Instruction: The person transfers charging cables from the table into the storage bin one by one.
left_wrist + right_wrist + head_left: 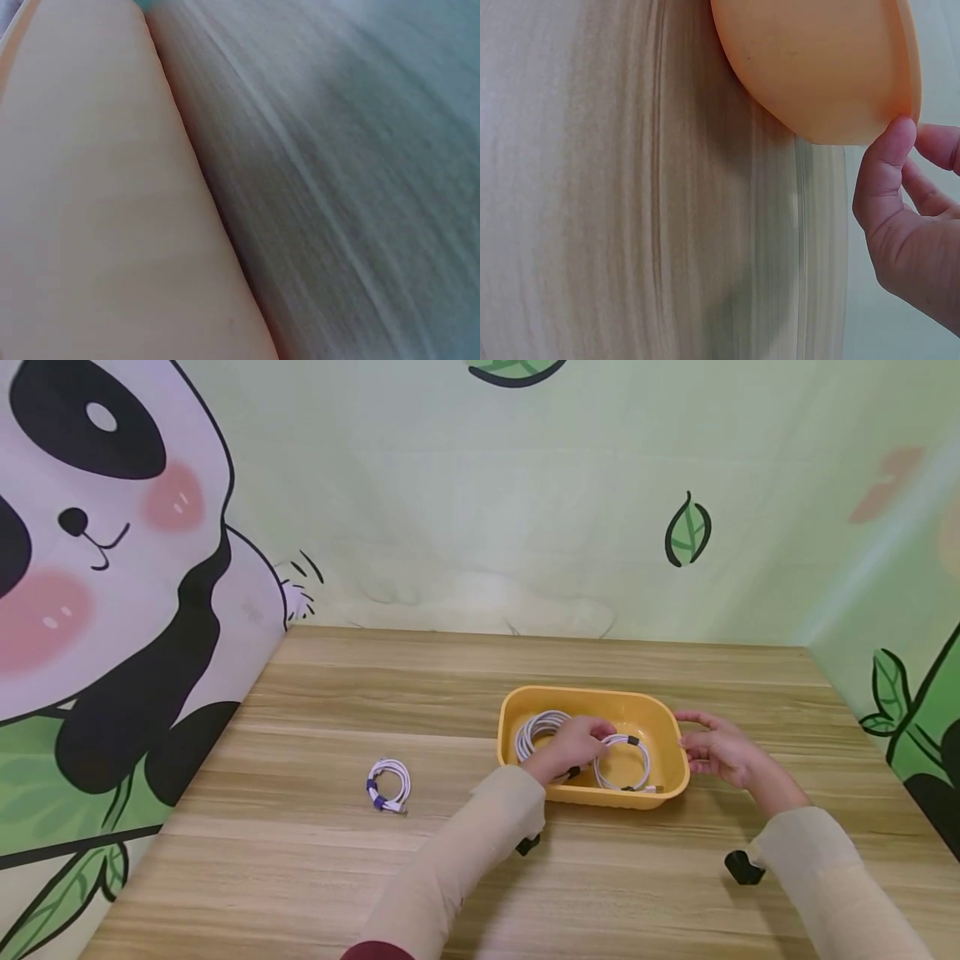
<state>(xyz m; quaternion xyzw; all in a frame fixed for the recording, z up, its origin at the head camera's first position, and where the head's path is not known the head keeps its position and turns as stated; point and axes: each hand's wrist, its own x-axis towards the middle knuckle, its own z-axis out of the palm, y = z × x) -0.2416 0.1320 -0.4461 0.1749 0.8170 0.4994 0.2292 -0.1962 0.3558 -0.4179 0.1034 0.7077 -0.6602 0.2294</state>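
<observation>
- A ring-shaped coiled white cable (pixel 646 758) lies in the right half of a yellow plastic tray (pixel 585 796); black ties (pixel 633 740) bind it, and its pale connector (pixel 651 789) is by the tray's near right corner.
- The left hand (pixel 572 747) reaches over the tray's near rim, its fingertips at the upper left edge of that ring. The head view does not let me tell whether they pinch the cable or only touch it, and the left wrist view leaves the fingers out of sight.
- A thicker grey-white cable coil (pixel 523 739) lies in the tray's left half, partly covered by the left hand; a small dark piece (pixel 574 772) shows just below that hand.
- The right hand (pixel 726 753) is at the tray's right end, outside it. Its fingers are apart and only gently bent, with tips touching the end wall near the rim.
- A third white cable coil (pixel 407 782), bound with dark blue ties (pixel 378 803), lies on the wood-grain table (pixel 300 860), left of the tray and well apart from it.
- Both forearms wear beige sleeves (pixel 457 860), with a black device (pixel 745 867) beside the right cuff and another by the left.
- Behind the table hangs a pale green backdrop (pixel 420 485) with leaves and a large cartoon panda (pixel 127 635) at left.
</observation>
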